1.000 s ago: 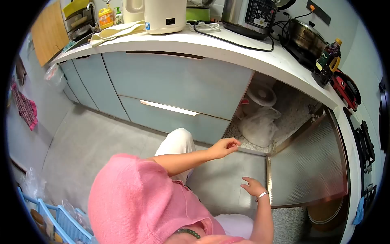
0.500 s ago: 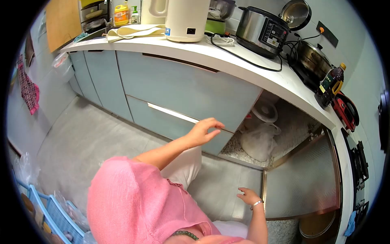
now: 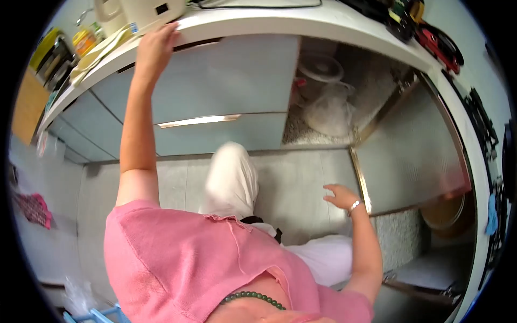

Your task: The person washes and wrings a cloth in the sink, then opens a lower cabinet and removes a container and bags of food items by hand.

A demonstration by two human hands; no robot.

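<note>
My left hand [image 3: 156, 47] reaches up to the front edge of the white countertop [image 3: 239, 22], its fingers together and bent over the rim. Just behind it stands a cream electric kettle [image 3: 148, 13], partly cut off by the top of the view. My right hand [image 3: 341, 197], with a bracelet at the wrist, hangs low over the floor with its fingers apart and nothing in them. Close by is the open cabinet door [image 3: 414, 156]. Inside the cabinet sit a clear plastic bag [image 3: 329, 112] with pale contents and a round lidded container [image 3: 321, 67].
Blue-grey drawers [image 3: 215, 81] run below the counter. A folded cream cloth [image 3: 99, 56] and a yellow bottle [image 3: 83, 41] lie to the left. A red appliance [image 3: 439, 46] and a dark bottle [image 3: 401, 21] stand at right. Blue baskets [image 3: 102, 315] are at lower left.
My left hand has moved up and left from in front of the drawers to the counter edge by the kettle. My right hand has risen slightly. The view has tilted down and turned.
</note>
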